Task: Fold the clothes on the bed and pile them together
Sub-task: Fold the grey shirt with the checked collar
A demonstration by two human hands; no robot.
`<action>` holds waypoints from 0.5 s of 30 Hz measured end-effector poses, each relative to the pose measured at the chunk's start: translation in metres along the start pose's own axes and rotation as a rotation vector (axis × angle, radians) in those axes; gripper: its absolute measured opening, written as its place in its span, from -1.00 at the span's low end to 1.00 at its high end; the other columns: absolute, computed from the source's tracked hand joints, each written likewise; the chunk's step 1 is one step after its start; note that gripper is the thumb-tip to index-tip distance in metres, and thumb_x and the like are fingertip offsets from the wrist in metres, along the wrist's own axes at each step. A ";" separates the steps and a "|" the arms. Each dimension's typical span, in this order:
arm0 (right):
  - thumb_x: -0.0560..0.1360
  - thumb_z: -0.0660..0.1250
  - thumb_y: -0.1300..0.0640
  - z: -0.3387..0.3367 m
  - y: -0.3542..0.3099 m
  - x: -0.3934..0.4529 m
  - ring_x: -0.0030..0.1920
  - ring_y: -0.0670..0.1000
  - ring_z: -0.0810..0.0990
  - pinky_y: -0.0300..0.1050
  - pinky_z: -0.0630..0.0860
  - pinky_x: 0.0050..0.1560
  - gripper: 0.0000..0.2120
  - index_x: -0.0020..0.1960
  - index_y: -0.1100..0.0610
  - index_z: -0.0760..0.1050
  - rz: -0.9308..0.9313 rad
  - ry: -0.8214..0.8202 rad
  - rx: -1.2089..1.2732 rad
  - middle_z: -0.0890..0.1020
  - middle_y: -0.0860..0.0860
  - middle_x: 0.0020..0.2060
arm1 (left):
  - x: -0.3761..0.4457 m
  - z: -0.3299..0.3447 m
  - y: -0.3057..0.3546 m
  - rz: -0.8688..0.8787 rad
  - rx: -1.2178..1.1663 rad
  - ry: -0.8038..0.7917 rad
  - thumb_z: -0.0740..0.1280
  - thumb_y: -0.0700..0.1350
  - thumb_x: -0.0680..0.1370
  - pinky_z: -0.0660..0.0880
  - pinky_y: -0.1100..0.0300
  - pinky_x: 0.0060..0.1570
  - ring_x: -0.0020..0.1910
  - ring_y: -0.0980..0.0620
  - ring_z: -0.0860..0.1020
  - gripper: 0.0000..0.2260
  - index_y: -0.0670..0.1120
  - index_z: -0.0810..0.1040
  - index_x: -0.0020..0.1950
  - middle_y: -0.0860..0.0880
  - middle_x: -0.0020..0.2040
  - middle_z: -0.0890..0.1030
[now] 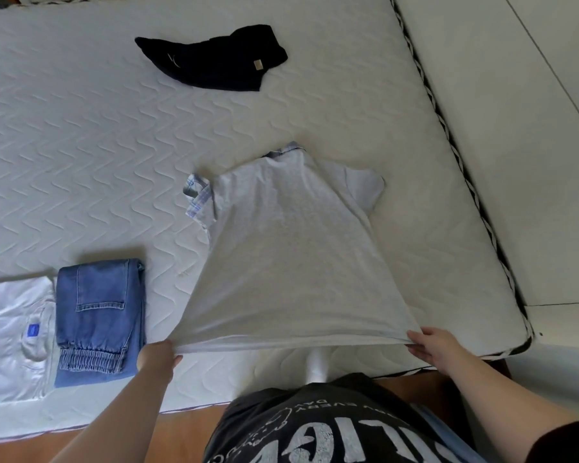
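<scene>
The grey shirt (291, 248) is pale and smooth, spread back-up on the bed (81, 135), with a plaid collar peeking out beyond it. The left hand (157, 357) and right hand (428, 345) each pinch a hem corner, lifting the hem taut. Its long axis runs from hem away to collar. Left of the shirt lie folded jeans (99, 319) and a white shirt (14, 339); beyond it a black garment (214, 58). The bed's edge runs close on the shirt's right.

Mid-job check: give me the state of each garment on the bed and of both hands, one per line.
grey T-shirt: unfolded, spread out, hem lifted off the mattress
plaid shirt: mostly hidden under the grey T-shirt
blue jeans: folded
white T-shirt: folded, beside the jeans
black garment: crumpled, unfolded
left hand: grips the hem
right hand: grips the hem
</scene>
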State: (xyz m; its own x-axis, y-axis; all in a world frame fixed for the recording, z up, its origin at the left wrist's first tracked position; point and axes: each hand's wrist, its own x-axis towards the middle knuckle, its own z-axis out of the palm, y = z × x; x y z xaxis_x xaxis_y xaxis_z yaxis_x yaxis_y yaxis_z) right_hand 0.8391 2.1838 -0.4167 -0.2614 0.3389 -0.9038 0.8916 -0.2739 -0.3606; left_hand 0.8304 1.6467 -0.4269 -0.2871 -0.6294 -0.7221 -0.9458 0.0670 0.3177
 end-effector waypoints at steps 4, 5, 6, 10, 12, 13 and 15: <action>0.55 0.30 0.37 -0.007 0.007 0.005 -0.24 0.08 0.51 -0.24 0.56 -0.50 -0.66 0.30 0.42 0.39 0.073 0.016 -0.035 0.54 0.18 -0.18 | -0.015 0.007 -0.010 -0.116 -0.118 -0.163 0.15 -0.33 0.65 0.57 -0.07 -0.02 0.20 -0.34 0.55 -0.71 -0.40 0.37 0.35 -0.37 0.26 0.51; 0.56 0.29 0.35 -0.003 0.005 0.005 -0.24 0.08 0.50 -0.23 0.56 -0.51 -0.66 0.30 0.41 0.38 0.075 0.009 -0.003 0.53 0.18 -0.19 | -0.019 0.008 -0.009 -0.152 -0.099 -0.233 0.16 -0.32 0.66 0.57 -0.07 -0.06 0.16 -0.35 0.56 -0.72 -0.41 0.35 0.34 -0.39 0.25 0.51; 0.57 0.28 0.33 0.004 -0.001 0.006 -0.24 0.08 0.49 -0.22 0.57 -0.49 -0.68 0.30 0.39 0.39 0.068 -0.006 0.040 0.52 0.17 -0.19 | -0.023 0.009 -0.003 -0.158 -0.097 -0.306 0.17 -0.29 0.66 0.59 -0.05 -0.09 0.08 -0.33 0.59 -0.73 -0.40 0.35 0.33 -0.40 0.23 0.52; 0.62 0.22 0.23 0.053 -0.064 0.003 -0.13 0.13 0.55 -0.01 0.61 0.05 -0.87 0.08 0.30 0.45 -0.068 -0.079 0.140 0.56 0.20 -0.07 | -0.028 0.019 0.066 -0.017 -0.197 -0.404 0.21 -0.24 0.66 0.53 0.03 0.06 -0.16 -0.08 0.59 -0.77 -0.35 0.43 0.27 -0.31 0.04 0.59; 0.63 0.21 0.24 0.082 -0.124 -0.003 -0.18 0.11 0.57 0.09 0.55 0.16 -0.85 -0.10 0.28 0.43 -0.191 -0.094 0.190 0.56 0.21 -0.14 | -0.029 0.022 0.128 0.078 -0.299 -0.424 0.23 -0.25 0.65 0.48 0.05 0.16 -0.14 -0.02 0.61 -0.80 -0.32 0.49 0.22 -0.19 -0.12 0.64; 0.63 0.21 0.25 0.095 -0.159 -0.008 -0.22 0.08 0.59 0.04 0.60 0.07 -0.82 -0.14 0.26 0.41 -0.267 -0.109 0.215 0.55 0.21 -0.18 | -0.029 0.021 0.162 0.130 -0.354 -0.420 0.25 -0.26 0.64 0.48 0.06 0.16 -0.17 0.00 0.62 -0.85 -0.30 0.52 0.16 -0.15 -0.21 0.66; 0.62 0.22 0.26 0.116 -0.234 -0.026 -0.27 0.01 0.63 -0.07 0.64 -0.06 -0.80 -0.18 0.25 0.40 -0.427 -0.154 0.246 0.54 0.18 -0.22 | -0.036 0.011 0.237 0.230 -0.460 -0.410 0.26 -0.29 0.62 0.53 0.09 0.07 -0.29 0.07 0.64 -0.93 -0.23 0.52 0.05 -0.12 -0.30 0.66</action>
State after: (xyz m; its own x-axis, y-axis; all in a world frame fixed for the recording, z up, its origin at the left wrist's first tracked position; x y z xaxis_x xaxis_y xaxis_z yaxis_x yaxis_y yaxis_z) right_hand 0.5947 2.1341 -0.3358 -0.6509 0.3355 -0.6810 0.5850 -0.3501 -0.7316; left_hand 0.6150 1.6937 -0.3317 -0.5945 -0.2868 -0.7513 -0.7182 -0.2309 0.6564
